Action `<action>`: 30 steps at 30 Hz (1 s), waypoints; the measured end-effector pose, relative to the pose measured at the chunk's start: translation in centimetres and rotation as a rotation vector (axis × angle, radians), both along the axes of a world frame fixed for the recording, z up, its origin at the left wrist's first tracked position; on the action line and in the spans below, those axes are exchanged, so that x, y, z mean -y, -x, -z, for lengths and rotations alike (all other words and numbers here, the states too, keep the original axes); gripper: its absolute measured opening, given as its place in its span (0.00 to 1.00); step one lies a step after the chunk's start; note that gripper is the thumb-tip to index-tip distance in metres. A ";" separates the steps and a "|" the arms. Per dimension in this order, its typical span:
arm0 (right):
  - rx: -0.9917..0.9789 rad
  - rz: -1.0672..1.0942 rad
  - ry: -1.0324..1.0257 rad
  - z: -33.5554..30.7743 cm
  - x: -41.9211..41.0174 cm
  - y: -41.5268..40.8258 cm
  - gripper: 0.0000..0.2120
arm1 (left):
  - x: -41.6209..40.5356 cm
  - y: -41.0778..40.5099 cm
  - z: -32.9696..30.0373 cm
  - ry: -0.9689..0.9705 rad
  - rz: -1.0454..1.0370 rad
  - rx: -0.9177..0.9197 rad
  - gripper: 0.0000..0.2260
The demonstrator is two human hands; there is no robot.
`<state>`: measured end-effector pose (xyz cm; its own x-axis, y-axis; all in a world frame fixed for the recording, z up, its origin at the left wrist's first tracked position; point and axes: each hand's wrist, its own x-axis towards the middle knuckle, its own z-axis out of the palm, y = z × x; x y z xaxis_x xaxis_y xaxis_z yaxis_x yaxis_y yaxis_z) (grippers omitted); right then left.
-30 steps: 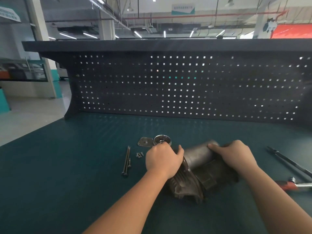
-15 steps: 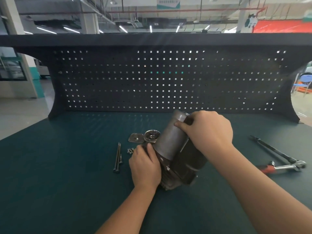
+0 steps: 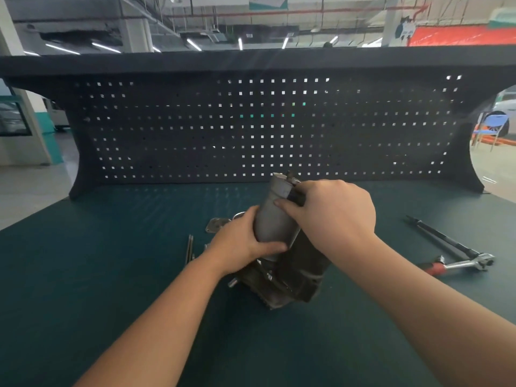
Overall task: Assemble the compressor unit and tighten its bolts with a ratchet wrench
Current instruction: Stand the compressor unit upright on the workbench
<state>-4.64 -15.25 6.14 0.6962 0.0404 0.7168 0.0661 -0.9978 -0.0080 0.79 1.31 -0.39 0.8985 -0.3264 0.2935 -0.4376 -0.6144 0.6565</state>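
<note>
1. Head view, centre frame: my left hand point(image 3: 242, 242) wraps the lower part of the grey cylinder point(image 3: 275, 219), thumb across its front, to steady it.
2. My right hand point(image 3: 332, 216) curls over the cylinder's top, likely to tip the compressor point(image 3: 284, 277) upright on its dark base.
3. Long bolts point(image 3: 190, 248) and a small plate point(image 3: 216, 225) lie just left, probably staged for fitting.
4. At right, well apart on the green bench point(image 3: 83, 275), the ratchet wrench point(image 3: 458, 265) lies untouched beside a black bar point(image 3: 441, 237).
</note>
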 end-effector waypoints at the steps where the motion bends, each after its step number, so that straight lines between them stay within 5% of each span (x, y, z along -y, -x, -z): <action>1: -0.005 -0.002 0.006 0.0 0.0 0.0 0.20 | 0.4 -0.1 -0.1 -0.031 -0.051 0.004 0.45; 5: -0.062 -0.011 -0.018 -0.6 0.0 -0.3 0.22 | 2.2 0.8 1.6 0.131 -0.331 0.223 0.35; 9: -0.053 -0.122 0.103 -1.9 -0.5 -0.6 0.21 | 4.3 1.8 3.0 0.294 -0.530 0.327 0.35; 19: 0.150 -0.316 0.144 -1.7 0.7 0.9 0.18 | 4.9 3.1 3.1 0.332 -0.489 0.300 0.38; 23: 0.212 -0.497 -0.010 -1.6 1.7 1.3 0.12 | 4.7 3.2 3.1 0.353 -0.476 0.298 0.38; 28: 0.611 -0.663 -0.373 1.6 3.1 0.6 0.12 | 5.0 3.2 3.0 0.363 -0.485 0.319 0.39; 30: 0.580 -0.675 -0.489 2.9 2.8 0.0 0.09 | 4.9 3.1 3.0 0.356 -0.487 0.303 0.37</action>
<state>-4.65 -18.04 3.28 0.1755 -0.0913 0.9802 0.7384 -0.6464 -0.1924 -2.29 -3.60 -3.39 0.7796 0.2582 0.5705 -0.3626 -0.5567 0.7474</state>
